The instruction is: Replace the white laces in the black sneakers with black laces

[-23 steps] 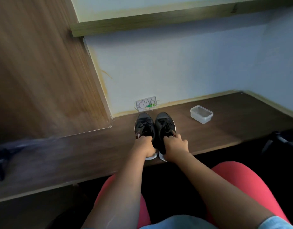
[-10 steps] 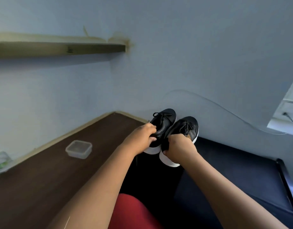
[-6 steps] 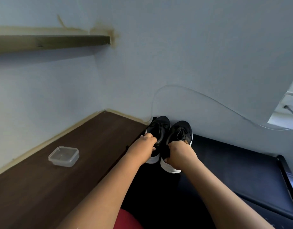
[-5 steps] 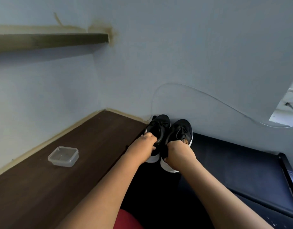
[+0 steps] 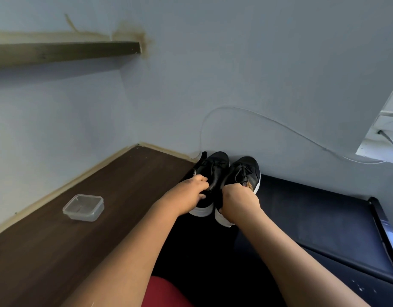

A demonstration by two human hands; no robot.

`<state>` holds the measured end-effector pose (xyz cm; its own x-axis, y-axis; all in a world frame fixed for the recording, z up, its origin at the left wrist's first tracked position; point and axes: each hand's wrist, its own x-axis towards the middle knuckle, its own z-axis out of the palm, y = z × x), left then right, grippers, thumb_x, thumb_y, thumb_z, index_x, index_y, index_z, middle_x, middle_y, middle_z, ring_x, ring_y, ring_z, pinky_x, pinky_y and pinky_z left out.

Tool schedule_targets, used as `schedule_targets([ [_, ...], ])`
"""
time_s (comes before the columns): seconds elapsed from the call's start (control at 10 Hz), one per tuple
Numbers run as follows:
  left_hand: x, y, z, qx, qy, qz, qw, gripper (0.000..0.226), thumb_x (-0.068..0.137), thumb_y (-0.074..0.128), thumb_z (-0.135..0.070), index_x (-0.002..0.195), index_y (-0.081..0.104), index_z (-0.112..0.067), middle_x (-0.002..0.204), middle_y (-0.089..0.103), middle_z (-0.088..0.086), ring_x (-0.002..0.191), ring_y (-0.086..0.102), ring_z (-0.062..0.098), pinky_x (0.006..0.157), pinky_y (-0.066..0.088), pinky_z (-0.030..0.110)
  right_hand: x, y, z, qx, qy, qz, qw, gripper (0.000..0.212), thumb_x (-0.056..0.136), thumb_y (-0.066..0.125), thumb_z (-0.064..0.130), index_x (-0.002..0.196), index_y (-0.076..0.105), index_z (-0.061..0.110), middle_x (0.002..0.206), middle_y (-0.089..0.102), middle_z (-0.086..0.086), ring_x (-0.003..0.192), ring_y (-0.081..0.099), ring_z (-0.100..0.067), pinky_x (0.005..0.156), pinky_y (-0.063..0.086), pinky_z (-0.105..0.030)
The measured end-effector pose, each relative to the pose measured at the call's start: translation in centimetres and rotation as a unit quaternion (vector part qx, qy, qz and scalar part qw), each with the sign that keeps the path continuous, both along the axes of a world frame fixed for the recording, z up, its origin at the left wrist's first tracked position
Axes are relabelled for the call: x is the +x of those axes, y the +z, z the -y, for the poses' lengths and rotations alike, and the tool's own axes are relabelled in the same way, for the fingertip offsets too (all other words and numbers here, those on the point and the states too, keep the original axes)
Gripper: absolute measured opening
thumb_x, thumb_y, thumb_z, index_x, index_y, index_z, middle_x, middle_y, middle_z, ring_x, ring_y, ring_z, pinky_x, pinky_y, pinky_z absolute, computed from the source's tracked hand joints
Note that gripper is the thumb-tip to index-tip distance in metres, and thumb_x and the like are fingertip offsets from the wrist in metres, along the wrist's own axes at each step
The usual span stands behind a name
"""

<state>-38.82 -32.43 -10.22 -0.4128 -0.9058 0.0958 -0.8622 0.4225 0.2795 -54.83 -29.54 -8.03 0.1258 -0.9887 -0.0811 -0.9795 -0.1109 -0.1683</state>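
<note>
A person holds a pair of black sneakers side by side, toes pointing to 12 o'clock toward a pale wall. The left hand (image 5: 191, 196) grips the left sneaker (image 5: 210, 173) at its collar, fingers curled over the opening; the right hand (image 5: 238, 202) grips the right sneaker (image 5: 246, 173) the same way near the heel, fingers wrapped tight around the upper. Both shoes carry black laces (image 5: 241, 172) tied across the tongue, and white soles show beneath each hand. The two sneakers touch along their inner sides. Whether they rest on a surface or hang in the hands cannot be told.

At 9 o'clock from the shoes, a dark wooden desk (image 5: 47, 251) runs along the wall, and a clear plastic container (image 5: 83, 207) with its lid on sits on it, well apart from the hands. At 3 o'clock lies a dark blue padded surface (image 5: 313, 218). A thin white cable (image 5: 268, 120) loops along the wall from just behind the left sneaker toward 2 o'clock. A wooden shelf (image 5: 64, 52) juts from the wall at 10 o'clock. Red fabric (image 5: 164, 293) covers the person's leg at 6 o'clock.
</note>
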Motion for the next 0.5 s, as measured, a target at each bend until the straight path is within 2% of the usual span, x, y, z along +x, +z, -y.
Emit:
schedule_targets([
  [0.2, 0.0, 0.6, -0.2, 0.045, 0.012, 0.040, 0.998, 0.018, 0.100, 0.049, -0.015, 0.114, 0.050, -0.004, 0.152, 0.029, 0.008, 0.131, 0.044, 0.023, 0.096, 0.036, 0.026, -0.2, -0.3, 0.1, 0.002, 0.007, -0.012, 1.000, 0.017, 0.089, 0.057, 0.014, 0.105, 0.062, 0.013, 0.106, 0.062, -0.006, 0.098, 0.063, -0.028, 0.065, 0.046, -0.031],
  [0.3, -0.2, 0.9, -0.6, 0.042, 0.056, 0.070, 0.995, 0.025, 0.098, 0.052, -0.026, 0.119, 0.048, -0.014, 0.146, 0.030, 0.008, 0.126, 0.045, 0.032, 0.098, 0.043, 0.040, -0.1, -0.3, -0.2, -0.027, -0.010, -0.025, 0.999, 0.030, 0.091, 0.057, 0.025, 0.119, 0.053, 0.013, 0.121, 0.050, -0.007, 0.107, 0.058, -0.029, 0.069, 0.043, -0.034],
  [0.4, -0.5, 0.9, -1.7, -0.018, 0.131, 0.099, 0.986, 0.057, 0.095, 0.053, -0.040, 0.145, 0.029, -0.025, 0.150, 0.025, 0.009, 0.133, 0.036, 0.035, 0.108, 0.033, 0.052, 0.4, -0.5, -0.5, -0.149, -0.017, -0.056, 0.987, 0.038, 0.092, 0.054, 0.032, 0.124, 0.047, 0.014, 0.131, 0.038, -0.008, 0.117, 0.046, -0.033, 0.079, 0.044, -0.040],
  [0.5, -0.7, 0.5, -3.2, -0.115, 0.169, 0.084, 0.975, 0.076, 0.098, 0.038, -0.050, 0.154, -0.006, -0.023, 0.162, -0.009, 0.006, 0.149, -0.010, 0.028, 0.116, -0.006, 0.055, 1.1, -0.8, -0.9, -0.168, 0.019, -0.048, 0.984, 0.050, 0.098, 0.044, 0.037, 0.141, 0.033, 0.013, 0.153, 0.022, -0.010, 0.142, 0.021, -0.035, 0.106, 0.034, -0.053],
])
